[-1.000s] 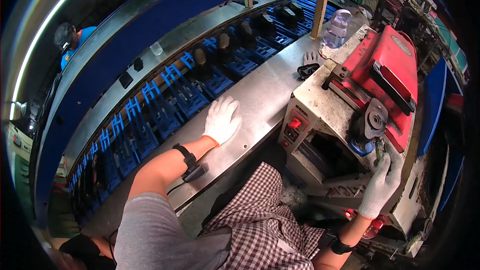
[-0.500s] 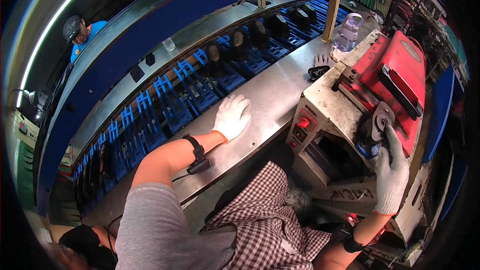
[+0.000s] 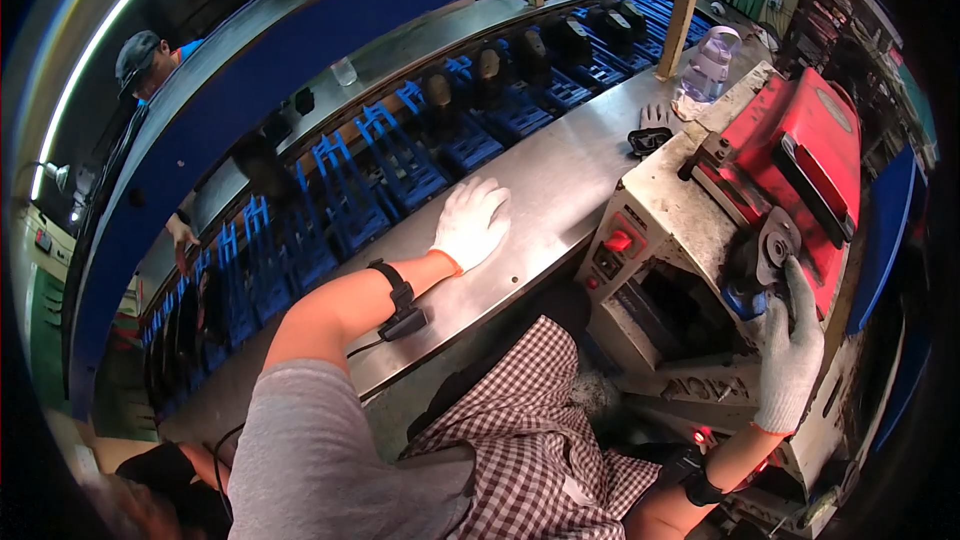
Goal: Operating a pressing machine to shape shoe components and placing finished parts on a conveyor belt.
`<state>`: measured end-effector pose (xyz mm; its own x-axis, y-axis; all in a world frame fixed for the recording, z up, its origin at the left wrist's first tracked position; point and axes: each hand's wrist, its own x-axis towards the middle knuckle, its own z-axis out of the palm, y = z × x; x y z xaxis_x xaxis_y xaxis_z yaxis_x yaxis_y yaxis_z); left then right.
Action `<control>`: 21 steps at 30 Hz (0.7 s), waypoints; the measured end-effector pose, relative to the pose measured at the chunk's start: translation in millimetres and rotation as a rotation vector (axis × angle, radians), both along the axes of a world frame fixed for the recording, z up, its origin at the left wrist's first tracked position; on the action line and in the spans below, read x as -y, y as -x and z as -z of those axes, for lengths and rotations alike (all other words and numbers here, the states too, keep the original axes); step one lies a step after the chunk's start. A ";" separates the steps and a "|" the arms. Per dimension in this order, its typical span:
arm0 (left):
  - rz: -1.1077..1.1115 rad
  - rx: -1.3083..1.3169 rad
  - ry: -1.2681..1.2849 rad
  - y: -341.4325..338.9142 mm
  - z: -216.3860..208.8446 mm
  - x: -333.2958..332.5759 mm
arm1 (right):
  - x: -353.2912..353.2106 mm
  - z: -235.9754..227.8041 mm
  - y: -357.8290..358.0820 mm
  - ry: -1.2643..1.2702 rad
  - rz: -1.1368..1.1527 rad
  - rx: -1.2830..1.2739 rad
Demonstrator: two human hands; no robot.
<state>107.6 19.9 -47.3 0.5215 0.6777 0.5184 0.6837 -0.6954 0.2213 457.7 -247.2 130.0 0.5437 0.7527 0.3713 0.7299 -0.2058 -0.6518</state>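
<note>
My left hand [image 3: 473, 224], in a white knit glove, lies palm down on the bare metal ledge [image 3: 560, 175], its fingers loosely spread and holding nothing. On the right, my gloved right hand [image 3: 793, 352] is at the front of a red and off-white machine [image 3: 815, 155]. Its fingers close against a grey rounded piece [image 3: 777, 246] with a ring-shaped middle. The index finger lies along that piece's edge; the thumb is hidden. Just below the piece, beside my fingertips, a blue part [image 3: 743, 298] shows.
Beyond the ledge runs a line of blue racks [image 3: 390, 155] with dark shoes [image 3: 490, 67] on several. A blue beam [image 3: 330, 35] crosses above it. A clear bottle [image 3: 708, 65], a glove [image 3: 655, 116] and a black object [image 3: 648, 143] stand near the machine. A co-worker's hand [image 3: 182, 238] reaches into the line.
Both my hands keep their places, while the view shifts slightly. The co-worker across the line has leaned lower, and a hand now shows at the racks. A dark blurred object has appeared over the line.
</note>
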 end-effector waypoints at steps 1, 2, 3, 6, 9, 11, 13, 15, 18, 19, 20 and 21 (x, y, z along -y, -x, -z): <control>0.019 0.016 -0.044 -0.3 0.4 -0.4 | 0.6 -1.2 -0.5 0.007 -0.010 0.002; 0.008 0.019 -0.036 0.0 1.1 -2.3 | 1.1 -2.2 -2.2 0.053 -0.011 -0.044; -0.003 0.034 -0.068 -0.2 2.8 -4.2 | 2.4 -2.4 -3.9 0.101 -0.010 -0.089; -0.111 0.090 -0.069 11.1 15.2 4.0 | -1.8 7.3 -6.7 -0.003 -0.023 -0.071; -0.398 0.208 0.003 35.7 26.3 6.2 | -3.3 9.3 -10.3 0.031 -0.046 -0.032; -0.567 0.337 -0.034 64.3 -4.2 -8.4 | 0.4 8.6 -9.2 0.033 -0.047 0.009; -0.931 0.346 -0.181 109.6 -23.4 -26.8 | 0.0 9.5 -6.3 0.026 -0.028 -0.085; -1.142 0.421 -0.250 177.1 -35.0 -44.0 | -1.3 9.8 -4.9 0.035 -0.035 -0.073; -1.489 0.841 0.424 256.9 -22.2 -81.4 | 2.3 5.8 -0.7 0.045 -0.006 -0.048; -1.521 0.845 0.383 330.6 0.0 -99.9 | -0.3 6.8 -4.8 0.032 -0.034 -0.068; -1.317 0.939 0.498 387.9 21.6 -94.3 | -4.1 12.1 -12.2 0.022 -0.073 -0.103; -1.300 0.935 0.527 377.8 32.9 -106.7 | -1.0 13.1 -11.1 0.034 -0.044 -0.074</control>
